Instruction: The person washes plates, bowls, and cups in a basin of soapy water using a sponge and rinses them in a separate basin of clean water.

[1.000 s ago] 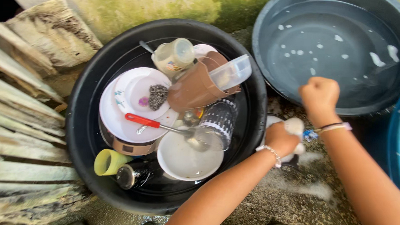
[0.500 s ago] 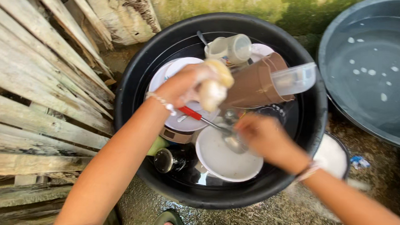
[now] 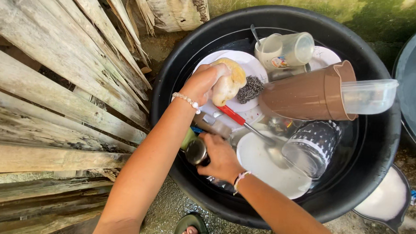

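The left hand [image 3: 205,82] is closed around a soapy yellow sponge [image 3: 228,83] and holds it over the white plates [image 3: 247,67] at the back-left of the black tub [image 3: 172,68]. The right hand [image 3: 220,157] is curled around a dark cup [image 3: 196,151] with a shiny round rim, lying low at the tub's near-left edge, just beside a green cup [image 3: 187,138] that the left forearm mostly hides. Whether the dark cup is a cup or a small jar is hard to tell from this angle.

To do this step well, the dark cup should come up clear of the pile before the sponge meets it. It sits wedged close to the white bowl [image 3: 262,164] and under the red-handled ladle [image 3: 238,118], so a straight lift towards the body looks safer than dragging it sideways, which could tip the bowl or flick the ladle. A firm grip round the body, not the wet rim, would suit a slippery surface.

The sponge hand is well placed, needing only a short drop to reach the cup. Turning the mouth up towards the sponge would let the suds work inside first, then round the outside.

Further right, a brown jug [image 3: 307,95] lies on its side with a clear tub [image 3: 370,96] in its mouth, above a patterned glass [image 3: 314,145]. A steel scourer [image 3: 251,88] rests on the plates. These are stacked loosely, so jolts to the tub are best avoided.
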